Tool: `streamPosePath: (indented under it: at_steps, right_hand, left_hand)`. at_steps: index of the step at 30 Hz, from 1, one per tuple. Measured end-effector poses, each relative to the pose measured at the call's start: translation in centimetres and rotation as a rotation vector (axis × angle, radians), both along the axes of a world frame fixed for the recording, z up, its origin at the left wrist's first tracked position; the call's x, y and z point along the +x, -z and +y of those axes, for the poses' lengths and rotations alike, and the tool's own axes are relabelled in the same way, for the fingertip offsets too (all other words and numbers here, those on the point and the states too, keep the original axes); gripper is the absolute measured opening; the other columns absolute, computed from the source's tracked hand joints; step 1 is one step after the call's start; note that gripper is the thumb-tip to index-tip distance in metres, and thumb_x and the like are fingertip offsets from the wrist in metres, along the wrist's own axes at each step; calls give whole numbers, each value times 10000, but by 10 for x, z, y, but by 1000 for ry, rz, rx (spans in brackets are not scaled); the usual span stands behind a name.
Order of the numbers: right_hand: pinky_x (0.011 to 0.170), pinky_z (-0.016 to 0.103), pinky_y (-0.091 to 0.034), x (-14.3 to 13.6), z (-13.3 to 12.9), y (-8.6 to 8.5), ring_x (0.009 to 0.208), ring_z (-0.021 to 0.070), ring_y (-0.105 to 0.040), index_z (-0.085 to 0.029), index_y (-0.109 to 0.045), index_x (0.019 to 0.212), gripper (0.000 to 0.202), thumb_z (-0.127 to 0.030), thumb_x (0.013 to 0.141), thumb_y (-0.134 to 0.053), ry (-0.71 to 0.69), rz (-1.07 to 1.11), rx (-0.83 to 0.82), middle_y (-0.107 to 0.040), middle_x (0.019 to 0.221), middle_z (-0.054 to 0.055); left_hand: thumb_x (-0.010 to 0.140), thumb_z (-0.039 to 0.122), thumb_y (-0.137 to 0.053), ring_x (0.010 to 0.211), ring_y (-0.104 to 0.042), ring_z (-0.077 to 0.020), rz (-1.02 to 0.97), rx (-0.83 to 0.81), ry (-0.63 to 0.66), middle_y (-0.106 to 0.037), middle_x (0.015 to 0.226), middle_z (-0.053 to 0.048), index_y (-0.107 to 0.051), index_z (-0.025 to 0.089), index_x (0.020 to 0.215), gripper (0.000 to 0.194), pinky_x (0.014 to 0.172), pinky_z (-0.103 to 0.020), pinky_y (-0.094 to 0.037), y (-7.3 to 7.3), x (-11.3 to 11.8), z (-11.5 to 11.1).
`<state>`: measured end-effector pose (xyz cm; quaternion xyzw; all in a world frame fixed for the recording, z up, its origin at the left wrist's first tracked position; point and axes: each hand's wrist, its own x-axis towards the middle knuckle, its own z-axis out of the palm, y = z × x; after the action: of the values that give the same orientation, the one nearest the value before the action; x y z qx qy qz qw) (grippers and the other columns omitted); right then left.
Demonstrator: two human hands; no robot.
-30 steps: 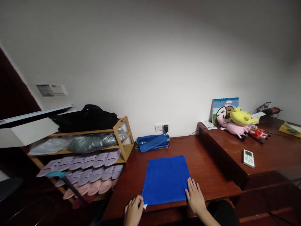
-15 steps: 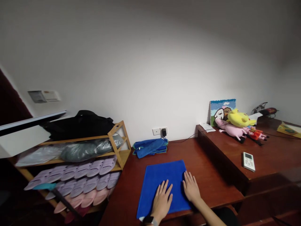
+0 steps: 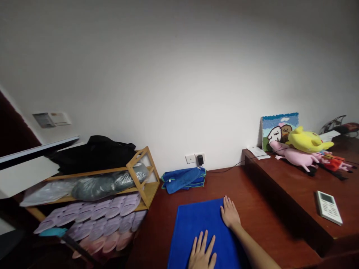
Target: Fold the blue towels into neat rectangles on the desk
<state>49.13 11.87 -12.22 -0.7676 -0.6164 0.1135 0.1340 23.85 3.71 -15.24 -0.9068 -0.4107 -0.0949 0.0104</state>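
A blue towel (image 3: pixel 199 216) lies spread flat on the reddish-brown wooden desk (image 3: pixel 252 198). My left hand (image 3: pixel 202 252) rests palm down on its near part, fingers spread; the wrist is cut off by the bottom of the view. At the towel's far right corner lies my right hand (image 3: pixel 230 212), flat with fingers stretched out, touching the right edge. Behind the towel, near the wall, sits a loosely folded pile of blue cloths (image 3: pixel 183 179) with green edging. The towel's near edge is out of view.
On the left stands a wooden shelf (image 3: pixel 151 192) with lilac and pink slippers (image 3: pixel 112 209) and a black bag (image 3: pixel 98 155). A raised desk section on the right bears plush toys (image 3: pixel 305 140), a picture (image 3: pixel 280 129) and a white remote control (image 3: pixel 328 207). A plug (image 3: pixel 200 160) sits in the wall socket.
My right hand has slid up along the towel's right edge to its far corner. My left hand stays flat on the towel. The view has shifted, so the towel sits lower in it.
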Motion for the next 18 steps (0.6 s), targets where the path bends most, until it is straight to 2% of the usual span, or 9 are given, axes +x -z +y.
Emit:
streamPosePath:
  at_steps: [3,7,9,12,15,18]
  right_hand:
    - [1309,413,-118,1,-1,0,1600,237,-153,-27,-218,1629,692,-391,1041,-179,-1,-12,-10,-167,1714,109]
    - [1308,402,-117,3,-2,-3,1600,226,-146,-43,-214,1633,686,-385,1040,-177,-2,-19,-15,-166,1715,94]
    - [1308,400,-116,3,-2,-3,1601,226,-144,-45,-215,1633,682,-377,1037,-181,-4,-22,-16,-164,1715,90]
    - [1309,400,-114,4,-1,-1,1601,227,-140,-43,-217,1631,676,-354,1033,-181,-11,-27,-22,-162,1715,87]
    - [1309,396,-116,4,0,0,1601,228,-145,-44,-219,1632,677,-359,1034,-187,-8,-16,-18,-166,1715,84]
    - [1309,393,-113,4,0,-1,1601,223,-146,-46,-210,1634,679,-369,1038,-184,2,-9,-13,-167,1717,86]
  left_hand:
    - [1071,407,-356,1539,-360,-276,-54,-9,-63,-276,1697,21,-195,456,1619,573,1226,-556,-389,-18,17,12]
    - [1094,403,-244,1555,-328,-223,-121,-56,-99,-335,1689,0,-324,341,1616,532,1269,-492,-327,-47,66,50]
    - [1096,417,-216,1558,-321,-215,-132,-82,-83,-356,1681,-8,-361,314,1606,540,1280,-477,-303,-51,91,72]
    - [1093,432,-177,1560,-315,-215,-115,-113,-102,-372,1673,-25,-378,275,1601,568,1288,-472,-282,-43,111,97]
    - [1085,459,-184,1565,-302,-218,-65,-126,-124,-353,1680,-39,-352,249,1614,593,1293,-467,-263,-31,104,110]
    - [1075,479,-203,1581,-254,-228,-5,-122,-200,-296,1700,-47,-309,237,1632,616,1299,-472,-233,-30,67,121]
